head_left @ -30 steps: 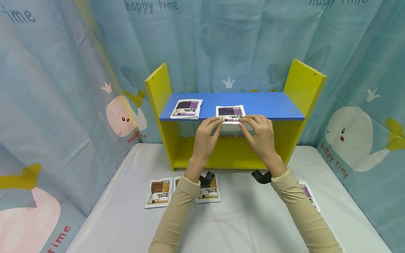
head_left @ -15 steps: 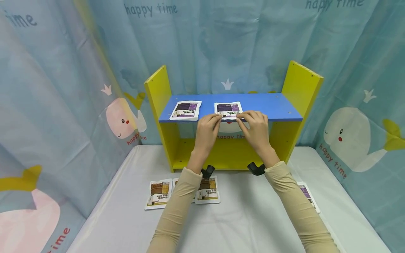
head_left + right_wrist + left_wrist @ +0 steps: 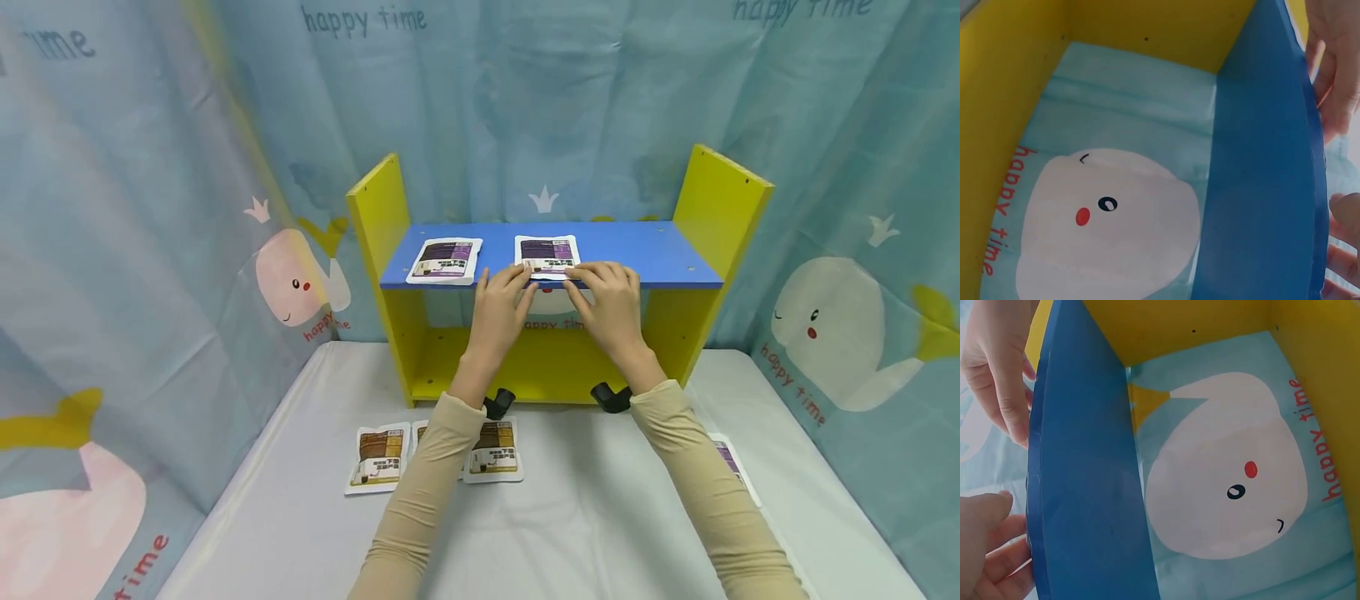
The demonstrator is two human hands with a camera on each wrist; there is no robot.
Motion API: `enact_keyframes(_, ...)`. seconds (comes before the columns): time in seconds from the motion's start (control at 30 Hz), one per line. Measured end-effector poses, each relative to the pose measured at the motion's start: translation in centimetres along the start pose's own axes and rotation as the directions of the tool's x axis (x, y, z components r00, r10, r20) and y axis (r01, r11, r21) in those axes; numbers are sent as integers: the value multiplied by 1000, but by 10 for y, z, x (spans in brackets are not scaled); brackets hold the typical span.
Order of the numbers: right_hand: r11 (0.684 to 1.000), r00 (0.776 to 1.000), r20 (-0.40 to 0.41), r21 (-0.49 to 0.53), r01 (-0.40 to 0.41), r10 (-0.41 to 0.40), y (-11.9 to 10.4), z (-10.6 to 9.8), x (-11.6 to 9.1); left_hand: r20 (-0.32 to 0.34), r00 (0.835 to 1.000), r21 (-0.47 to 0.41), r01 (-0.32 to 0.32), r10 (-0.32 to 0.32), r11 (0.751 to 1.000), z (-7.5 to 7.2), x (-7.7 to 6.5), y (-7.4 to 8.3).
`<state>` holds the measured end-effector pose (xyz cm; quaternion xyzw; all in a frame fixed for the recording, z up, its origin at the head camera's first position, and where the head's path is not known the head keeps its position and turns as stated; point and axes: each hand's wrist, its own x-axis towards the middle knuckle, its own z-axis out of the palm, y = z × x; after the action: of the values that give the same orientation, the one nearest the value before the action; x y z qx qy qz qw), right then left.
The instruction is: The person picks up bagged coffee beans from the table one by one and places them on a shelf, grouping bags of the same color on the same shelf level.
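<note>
A flat white pouch with a purple label [image 3: 547, 250] lies at the front edge of the blue shelf [image 3: 630, 250], near its middle. At the pouch's near left corner are the fingertips of my left hand [image 3: 498, 312], its thumb apart from the fingers. My right hand [image 3: 611, 310] touches the near right corner with its fingertips, fingers lightly bent and thumb below the shelf edge. Both wrist views look under the shelf; the left hand [image 3: 988, 550] and right hand [image 3: 1347, 237] show beyond its edge, the pouch hidden there. A second purple-labelled pouch [image 3: 444, 260] rests on the shelf's left.
Yellow side panels [image 3: 723, 212] bound the shelf, with a yellow lower board [image 3: 555, 367] beneath. Brown-labelled pouches [image 3: 378, 458] lie on the white cloth [image 3: 300, 533], one partly under the left sleeve. Another purple-labelled pouch [image 3: 731, 462] lies right, partly behind the right sleeve.
The middle pouch has moved back from overhanging the front edge onto the shelf. The left hand's fingers have spread off their pinch, and the right hand's grip has loosened.
</note>
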<state>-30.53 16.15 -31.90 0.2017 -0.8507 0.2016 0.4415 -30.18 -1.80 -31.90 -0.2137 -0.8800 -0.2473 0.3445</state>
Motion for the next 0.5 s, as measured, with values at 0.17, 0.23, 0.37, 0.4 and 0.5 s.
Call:
enact_keyframes(0.17, 1000, 1000, -9, 16, 10, -10, 3, -1, -6, -33, 999, -2, -22, 22, 1000, 2, -3, 3)
enact_keyframes(0.23, 1000, 999, -29, 22, 16, -16, 4, 0, -9, -70, 997, -27, -33, 32, 999, 3, -5, 2)
enact_keyframes(0.37, 999, 997, -80, 29, 17, -15, 7, 1, -18, -127, 990, -73, -63, 53, 995, 8, -10, 2)
enact_keyframes(0.4, 999, 996, -89, 31, 18, -16, 8, 1, -20, -137, 989, -82, -69, 57, 994, 9, -12, 2)
enact_keyframes(0.5, 999, 994, -103, 34, 23, -20, 10, 0, -25, -161, 985, -105, -85, 67, 991, 11, -16, 3)
